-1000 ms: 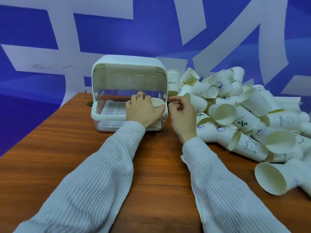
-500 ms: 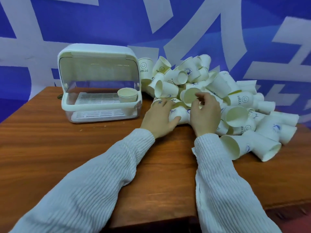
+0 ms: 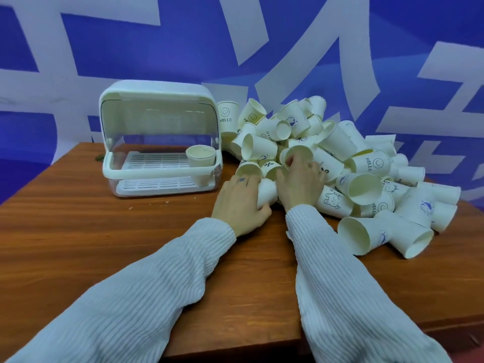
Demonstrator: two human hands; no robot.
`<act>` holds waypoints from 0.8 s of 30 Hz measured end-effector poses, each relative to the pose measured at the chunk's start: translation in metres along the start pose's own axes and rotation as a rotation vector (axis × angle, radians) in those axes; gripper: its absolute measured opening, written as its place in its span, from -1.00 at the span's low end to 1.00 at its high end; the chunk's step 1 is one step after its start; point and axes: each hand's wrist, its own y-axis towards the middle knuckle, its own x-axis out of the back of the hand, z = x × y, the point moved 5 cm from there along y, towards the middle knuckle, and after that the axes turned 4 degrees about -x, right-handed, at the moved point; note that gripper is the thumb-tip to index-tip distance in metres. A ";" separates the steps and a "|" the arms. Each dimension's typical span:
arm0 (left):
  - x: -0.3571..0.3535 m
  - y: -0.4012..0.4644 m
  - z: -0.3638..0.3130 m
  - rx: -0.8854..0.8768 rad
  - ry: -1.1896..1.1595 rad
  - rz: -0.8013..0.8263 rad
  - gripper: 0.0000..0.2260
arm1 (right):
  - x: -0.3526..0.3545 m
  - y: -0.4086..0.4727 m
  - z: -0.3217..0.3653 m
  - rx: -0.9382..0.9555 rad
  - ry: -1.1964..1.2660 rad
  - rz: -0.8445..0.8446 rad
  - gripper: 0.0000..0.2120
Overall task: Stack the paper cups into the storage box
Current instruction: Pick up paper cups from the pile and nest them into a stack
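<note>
A white storage box with its clear lid raised stands at the table's back left. One paper cup stands upright in its right front corner. To its right lies a big heap of white paper cups. My left hand wraps a cup lying on its side at the heap's near left edge. My right hand rests on the heap beside it, fingers hooked over the rim of another cup.
The wooden table runs to a front edge near the bottom right. Two loose cups lie on their sides at the heap's near right. A blue and white wall stands behind.
One second ago both hands were at the box, setting the cup inside. They have since moved right to the heap and taken hold of cups there; the view has also shifted.
</note>
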 end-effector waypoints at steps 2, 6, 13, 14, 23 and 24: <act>0.013 -0.005 0.002 -0.001 -0.005 -0.042 -0.50 | 0.000 0.003 -0.002 0.004 -0.027 0.002 -0.85; 0.040 -0.014 0.012 0.016 -0.087 -0.160 -0.46 | 0.015 0.002 0.001 0.090 0.102 -0.149 -0.87; 0.091 -0.042 0.076 0.330 -0.511 -0.605 -0.38 | 0.037 -0.008 0.065 0.261 0.740 -0.071 -0.83; 0.094 -0.045 0.085 0.391 -0.576 -0.635 -0.36 | 0.034 -0.007 0.078 0.279 0.770 -0.021 -0.82; 0.101 -0.048 0.114 0.486 -0.717 -0.726 -0.28 | -0.023 0.000 0.156 0.503 0.463 0.336 -0.74; 0.102 -0.048 0.115 0.482 -0.712 -0.741 -0.29 | -0.030 0.001 0.157 0.501 0.411 0.363 -0.72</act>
